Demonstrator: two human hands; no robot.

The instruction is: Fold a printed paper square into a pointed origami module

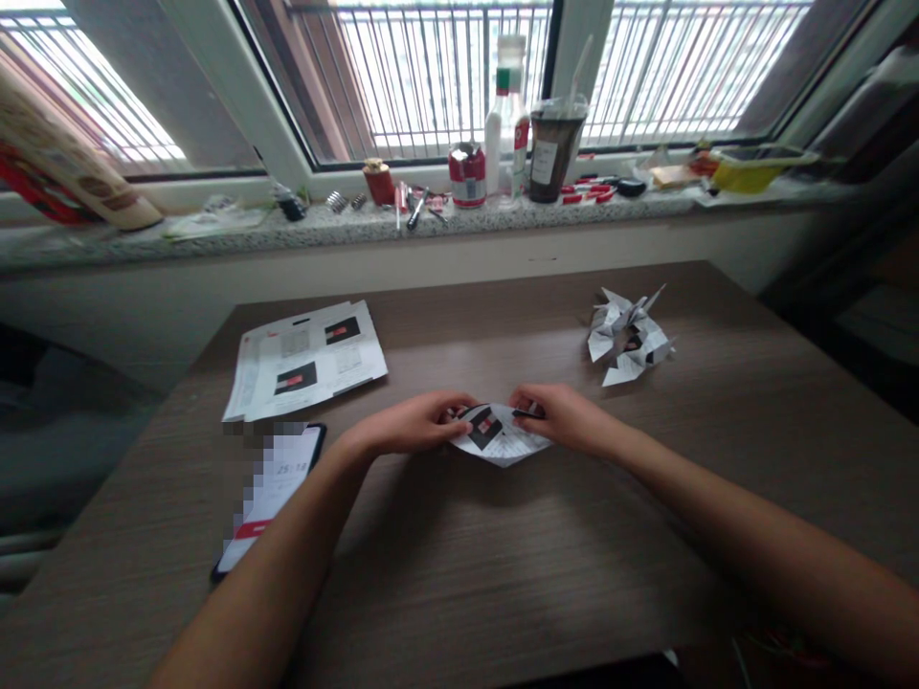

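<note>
A folded piece of printed paper (498, 437) lies on the brown wooden table (503, 555) in the middle. My left hand (413, 423) pinches its left edge with curled fingers. My right hand (556, 416) grips its right edge the same way. Both hands rest on the tabletop with the paper between them. The paper shows a black and red printed patch on its upper face.
Several finished folded paper figures (629, 337) sit at the right rear. A stack of printed sheets (305, 361) lies at the left, with a phone (271, 495) in front of it. The window sill (402, 225) holds a can, bottles, a cup and small tools.
</note>
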